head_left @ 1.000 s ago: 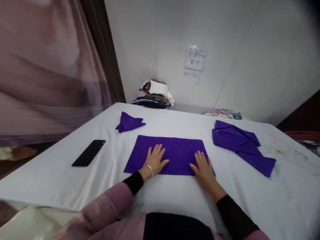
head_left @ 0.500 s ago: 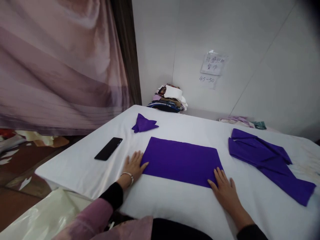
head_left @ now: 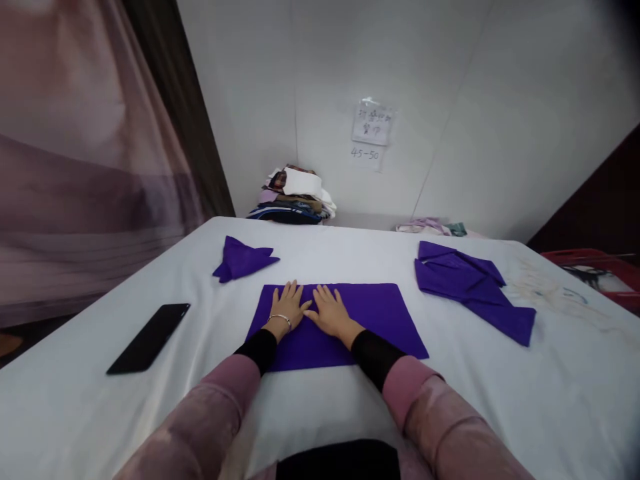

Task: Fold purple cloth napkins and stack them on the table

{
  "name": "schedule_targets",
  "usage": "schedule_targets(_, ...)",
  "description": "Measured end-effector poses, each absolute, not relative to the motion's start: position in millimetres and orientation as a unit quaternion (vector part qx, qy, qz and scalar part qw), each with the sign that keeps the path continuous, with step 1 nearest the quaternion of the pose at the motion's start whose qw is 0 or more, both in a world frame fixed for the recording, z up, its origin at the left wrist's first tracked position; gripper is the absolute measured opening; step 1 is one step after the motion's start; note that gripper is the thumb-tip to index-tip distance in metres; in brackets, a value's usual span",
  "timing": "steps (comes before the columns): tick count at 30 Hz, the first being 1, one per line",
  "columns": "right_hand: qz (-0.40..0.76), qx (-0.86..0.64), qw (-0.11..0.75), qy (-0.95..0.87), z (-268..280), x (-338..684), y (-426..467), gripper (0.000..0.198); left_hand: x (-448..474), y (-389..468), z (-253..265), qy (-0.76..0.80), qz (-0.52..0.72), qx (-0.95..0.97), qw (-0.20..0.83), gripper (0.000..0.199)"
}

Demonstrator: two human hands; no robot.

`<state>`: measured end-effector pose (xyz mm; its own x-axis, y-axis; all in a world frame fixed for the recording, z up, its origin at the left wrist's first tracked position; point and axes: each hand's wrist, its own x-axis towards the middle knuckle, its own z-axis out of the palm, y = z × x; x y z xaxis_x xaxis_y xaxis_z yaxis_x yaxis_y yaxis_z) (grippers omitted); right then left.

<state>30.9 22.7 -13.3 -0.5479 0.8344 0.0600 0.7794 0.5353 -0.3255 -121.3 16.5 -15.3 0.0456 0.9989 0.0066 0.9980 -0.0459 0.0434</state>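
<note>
Dark purple rectangular fabric cloth (head_left: 383,320): smooth, straight-edged, spread flat, its long sides parallel to the near edge of the white cloth-covered table (head_left: 350,257). It lies between the table's near and far edges, apart from both. The left hand (head_left: 289,308) and right hand (head_left: 330,313) rest palm down on its left half, fingers extended, grasping nothing; the thumbs are close together. Left fingertips reach the cloth's far edge. The cloth extends beneath both hands and beyond the right one, its right-hand corners uncovered.
</note>
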Motion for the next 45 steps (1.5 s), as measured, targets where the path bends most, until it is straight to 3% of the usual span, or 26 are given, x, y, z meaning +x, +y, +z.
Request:
schedule_targets(5, 0.135, -0.485, 0.09, -0.859, -29, 63, 58, 0.071, -131, 30, -29, 0.711, 0.024, 0.702, 0.029, 0.068)
schedule_targets(13, 0.079, -0.691, 0.049, -0.717, -40, 209, 84, 0.072, -134, 37, -39, 0.712, 0.021, 0.702, 0.034, 0.07)
schedule_targets(19, 0.074, -0.688, 0.046, -0.72, -43, 208, 82, 0.073, -150, 46, -36, 0.713, 0.029, 0.698, 0.065, 0.068)
schedule_targets(25, 0.107, -0.697, 0.033, -0.709, -30, 212, 84, 0.071, -194, 41, -35, 0.764, 0.003, 0.645, 0.026, 0.073)
schedule_targets(29, 0.116, -0.695, 0.053, -0.707, -13, 173, 75, 0.077, -197, 36, -35, 0.767, -0.002, 0.641, 0.026, 0.073)
schedule_targets(34, 0.152, -0.481, 0.128, -0.854, -15, 46, 43, 0.079, -192, 36, -34, 0.767, -0.005, 0.642, 0.026, 0.071)
schedule_targets(38, 0.169, -0.426, 0.115, -0.881, -24, 8, 37, 0.076, -196, 36, -35, 0.765, 0.0, 0.644, 0.023, 0.069)
schedule_targets(45, 0.101, -0.689, 0.055, -0.716, -16, 179, 52, 0.066, -196, 33, -37, 0.76, 0.032, 0.649, 0.02, 0.072)
